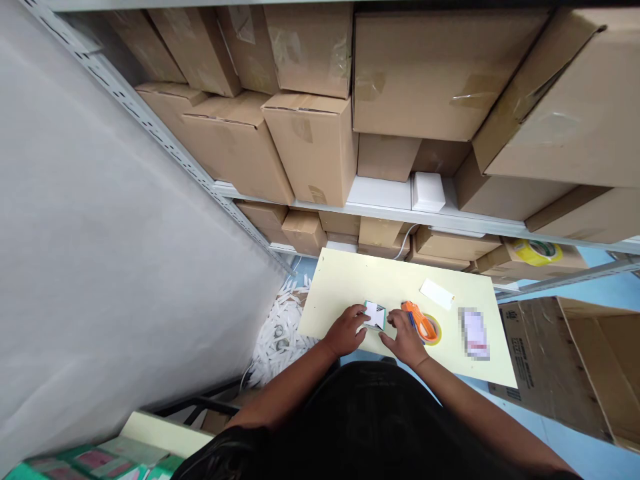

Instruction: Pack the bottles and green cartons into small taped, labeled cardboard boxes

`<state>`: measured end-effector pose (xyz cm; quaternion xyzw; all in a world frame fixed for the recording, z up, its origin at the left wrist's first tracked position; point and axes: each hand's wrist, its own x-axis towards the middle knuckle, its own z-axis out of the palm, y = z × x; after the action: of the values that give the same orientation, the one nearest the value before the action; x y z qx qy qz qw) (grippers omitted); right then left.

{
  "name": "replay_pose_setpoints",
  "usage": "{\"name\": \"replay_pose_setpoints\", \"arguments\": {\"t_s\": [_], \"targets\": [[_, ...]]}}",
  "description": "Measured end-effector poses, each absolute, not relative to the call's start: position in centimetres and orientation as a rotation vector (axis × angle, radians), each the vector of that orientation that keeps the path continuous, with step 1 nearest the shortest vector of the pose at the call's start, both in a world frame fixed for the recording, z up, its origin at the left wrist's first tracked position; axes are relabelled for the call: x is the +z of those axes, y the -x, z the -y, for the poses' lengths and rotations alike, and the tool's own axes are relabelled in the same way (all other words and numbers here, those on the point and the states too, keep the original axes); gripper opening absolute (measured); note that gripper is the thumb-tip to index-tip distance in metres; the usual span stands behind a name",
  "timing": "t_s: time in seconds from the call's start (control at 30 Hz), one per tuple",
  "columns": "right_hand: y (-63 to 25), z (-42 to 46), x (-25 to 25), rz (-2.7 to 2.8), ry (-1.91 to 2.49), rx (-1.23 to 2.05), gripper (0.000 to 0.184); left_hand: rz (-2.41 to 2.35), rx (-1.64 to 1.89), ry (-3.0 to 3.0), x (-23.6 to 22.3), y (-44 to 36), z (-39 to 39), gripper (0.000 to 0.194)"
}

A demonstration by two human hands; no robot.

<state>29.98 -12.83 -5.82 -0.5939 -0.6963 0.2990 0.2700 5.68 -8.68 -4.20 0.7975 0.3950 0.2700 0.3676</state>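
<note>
A small green-and-white box (375, 315) lies near the front edge of a pale yellow table (350, 280). My left hand (346, 330) grips its left side with curled fingers. On the box's right side rests my right hand (404, 337), fingers bent against it. An orange tape dispenser (424, 325) with a yellow roll lies just right of my right hand.
A white card (437, 293) and a blurred label (475, 333) lie on the table's right half. Metal shelves hold many cardboard boxes (310, 143) behind the table. An open carton (575, 367) stands right. White paper scraps (277, 330) litter the floor left.
</note>
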Motion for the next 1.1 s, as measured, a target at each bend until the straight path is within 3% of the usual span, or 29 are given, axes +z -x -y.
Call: {"name": "replay_pose_setpoints", "arguments": {"t_s": [0.17, 0.4, 0.7, 1.1], "targets": [[-30.3, 13.4, -8.5, 1.599, 1.705, 1.433, 0.089, -1.168, 0.702, -1.528, -7.0, -5.5, 10.2, 0.08], [-28.5, 12.6, -10.7, 1.396, 1.66, 1.542, 0.094, -1.117, 0.51, -1.195, -11.1, -6.2, 10.5, 0.096], [-23.6, 4.4, -12.9, 1.373, 1.583, 1.576, 0.099, -1.247, 0.664, -1.069, -11.5, -3.1, 3.8, 0.096], [-17.3, -8.5, -13.3, 1.368, 1.665, 1.534, 0.102, -1.282, 0.733, -1.109, -10.8, 1.4, -8.6, 0.081]]}}
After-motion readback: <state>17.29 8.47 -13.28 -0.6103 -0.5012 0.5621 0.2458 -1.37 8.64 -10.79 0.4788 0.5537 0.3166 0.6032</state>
